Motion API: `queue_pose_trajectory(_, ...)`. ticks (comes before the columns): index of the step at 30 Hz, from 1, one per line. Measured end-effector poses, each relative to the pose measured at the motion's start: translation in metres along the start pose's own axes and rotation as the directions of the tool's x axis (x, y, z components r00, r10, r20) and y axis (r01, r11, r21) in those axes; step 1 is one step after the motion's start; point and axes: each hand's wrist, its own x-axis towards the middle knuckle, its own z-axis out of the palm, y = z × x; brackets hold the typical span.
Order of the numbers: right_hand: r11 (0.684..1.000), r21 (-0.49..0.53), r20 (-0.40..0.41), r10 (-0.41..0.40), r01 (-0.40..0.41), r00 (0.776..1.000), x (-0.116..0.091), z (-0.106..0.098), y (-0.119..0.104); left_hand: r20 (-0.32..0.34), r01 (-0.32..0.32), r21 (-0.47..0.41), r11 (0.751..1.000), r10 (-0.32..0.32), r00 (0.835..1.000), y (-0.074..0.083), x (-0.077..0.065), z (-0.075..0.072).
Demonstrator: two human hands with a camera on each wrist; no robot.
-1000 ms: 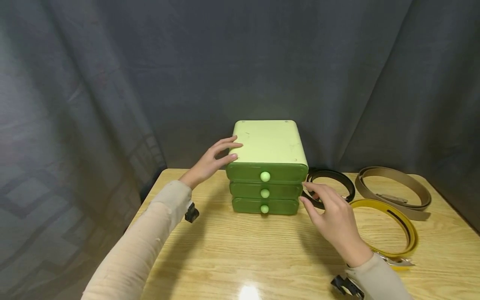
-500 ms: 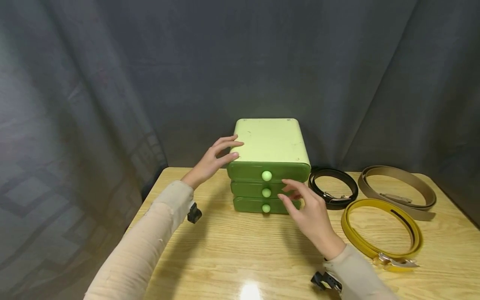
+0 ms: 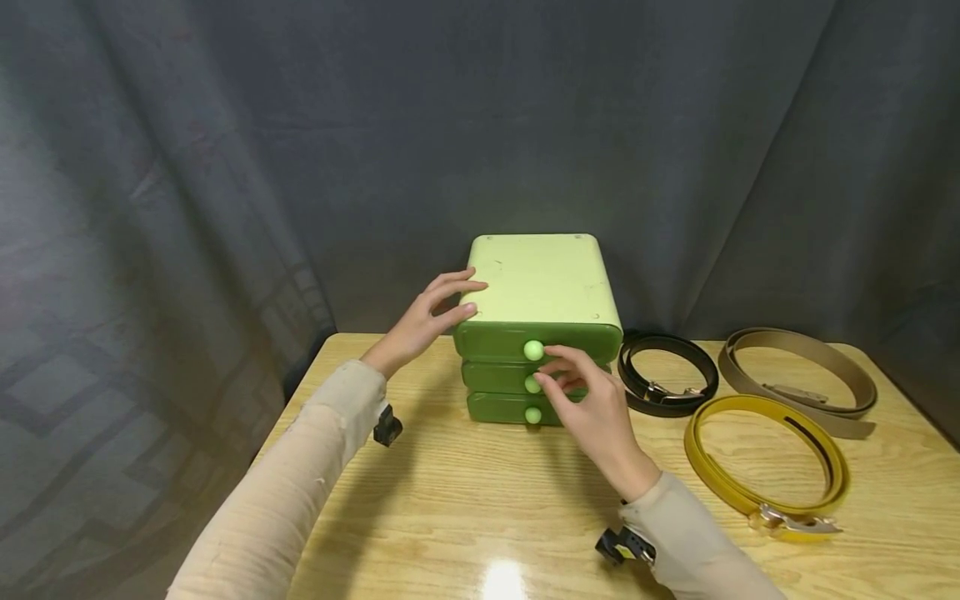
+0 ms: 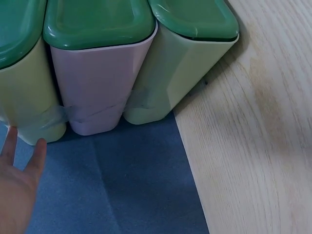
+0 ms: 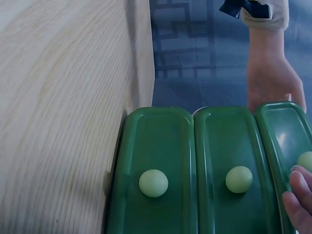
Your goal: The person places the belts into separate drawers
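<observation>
A small three-drawer cabinet has a pale green top and dark green drawer fronts with round light green knobs. My left hand rests on its top left edge, fingers spread. In the left wrist view, two fingers touch the side of a yellow-green drawer unit, beside a pink one. My right hand is in front of the drawers, its index fingertip right at the top knob. The thumb overlaps the middle knob. In the right wrist view, fingertips sit beside the top knob.
Right of the cabinet lie a coiled black belt, a brown belt and a yellow belt with a metal buckle. They lie on a wooden table. A dark curtain hangs behind it.
My right hand has moved left from beside the cabinet's right edge to the knobs at the middle of the drawers. The left hand keeps its place on the top edge.
</observation>
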Motion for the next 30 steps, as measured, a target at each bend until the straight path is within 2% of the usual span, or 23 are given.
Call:
queue_pose_trajectory(7, 0.999, 0.042, -0.007, 0.035, -0.034, 0.999, 0.003, 0.006, -0.001, -0.022, 0.007, -0.052, 0.999, -0.009, 1.000, -0.003, 0.000, 0.004)
queue_pose_trajectory(11, 0.998, 0.043, -0.020, 0.038, -0.037, 0.999, 0.006, 0.009, -0.001, -0.039, 0.016, -0.050, 0.999, -0.018, 0.999, -0.003, 0.000, 0.007)
queue_pose_trajectory(19, 0.994, 0.062, -0.060, 0.089, -0.085, 0.994, 0.009, 0.014, 0.000, -0.026, 0.018, -0.075, 0.997, -0.020, 0.999, 0.032, -0.009, 0.009)
queue_pose_trajectory(22, 0.994, 0.062, -0.072, 0.093, -0.089, 0.993, 0.010, 0.016, 0.000, -0.031, 0.015, -0.064, 0.998, -0.017, 0.999, 0.035, -0.010, 0.009)
queue_pose_trajectory(30, 0.991, 0.079, -0.077, 0.115, -0.109, 0.990, 0.010, 0.017, 0.001, -0.045, 0.017, -0.078, 0.997, -0.020, 0.999, 0.031, -0.009, 0.010)
